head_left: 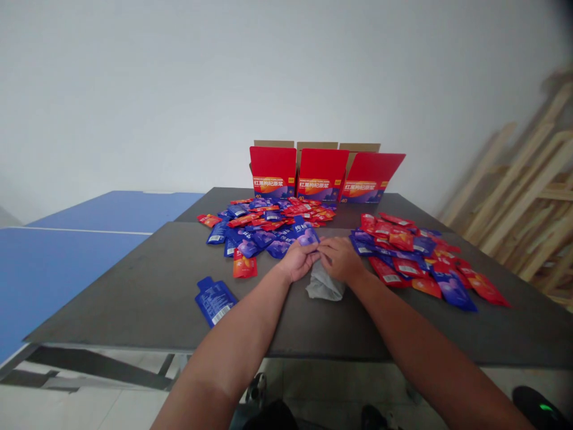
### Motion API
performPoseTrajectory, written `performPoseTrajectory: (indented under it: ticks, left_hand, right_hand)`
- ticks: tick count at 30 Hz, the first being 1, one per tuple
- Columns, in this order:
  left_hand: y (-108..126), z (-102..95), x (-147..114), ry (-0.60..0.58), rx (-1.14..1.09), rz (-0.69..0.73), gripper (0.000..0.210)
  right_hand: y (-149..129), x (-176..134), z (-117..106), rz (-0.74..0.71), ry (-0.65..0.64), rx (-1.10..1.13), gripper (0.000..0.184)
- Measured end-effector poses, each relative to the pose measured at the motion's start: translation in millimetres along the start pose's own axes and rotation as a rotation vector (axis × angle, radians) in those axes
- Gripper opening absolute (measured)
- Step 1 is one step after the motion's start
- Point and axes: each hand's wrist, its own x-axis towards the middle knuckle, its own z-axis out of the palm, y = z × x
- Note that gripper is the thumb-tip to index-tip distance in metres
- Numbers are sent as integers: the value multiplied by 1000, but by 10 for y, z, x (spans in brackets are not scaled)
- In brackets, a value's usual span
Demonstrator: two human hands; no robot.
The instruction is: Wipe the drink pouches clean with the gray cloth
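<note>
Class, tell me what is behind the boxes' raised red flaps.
Tan back flaps and, beyond, the pale wall. Whatever the boxes hold, if anything, is covered and cannot be seen.

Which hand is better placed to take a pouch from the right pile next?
Probably the right hand: it is nearer the pile; the left hand, holding a pouch, must reach across.

At the frame's centre, the fingers (311, 258) of the left hand (295, 263) hide the lower end of the blue pouch (306, 234), and the right hand (339, 258) covers the top of a crumpled grey wrap (326, 286), cloth or plastic, hard to tell. Red flaps (274, 162) screen the insides of the boxes (319, 189), whose smallest print is unreadable. In the left heap (268, 226) and right heap (405, 248), pouches cover one another. Wooden frames (526, 152), blurred, and the blue table (80, 254) run past the right and left edges
</note>
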Motion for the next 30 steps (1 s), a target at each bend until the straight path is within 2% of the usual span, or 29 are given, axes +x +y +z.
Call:
performPoseTrajectory:
  ticks: [2,5,9,13,15,17,19,22,24,30]
  left_hand:
    - [4,-16,12,62,-7,16,29]
    - [12,-34,24,117,7,31,38]
    - [7,-48,31,129,27,62,43]
    - [16,-57,30,129,43,98,49]
    - [35,-58,26,125,34,104,54]
    - [60,-60,22,118,5,97,58]
    - [85,-63,21,130,-40,78,55]
    - [114,-70,25,187,-101,26,32]
    - [129,-73,24,181,-122,-16,21]
    - [169,-60,-26,8,-114,-175,38]
  right_hand:
    - [76,-44,18,76,47,95,26]
    - [195,-107,66,224,63,162,25]
    - [205,-143,143,362,-67,164,32]
    - [99,-140,203,511,-213,90,56]
    - [88,-131,214,535,-266,137,52]
    - [122,-121,203,487,-217,222,40]
    - [182,-113,166,412,-75,279,35]
    - [241,-111,73,312,78,302,34]
    - [226,-113,3,244,77,299,31]
    - [19,-70,-102,31,-79,241,32]
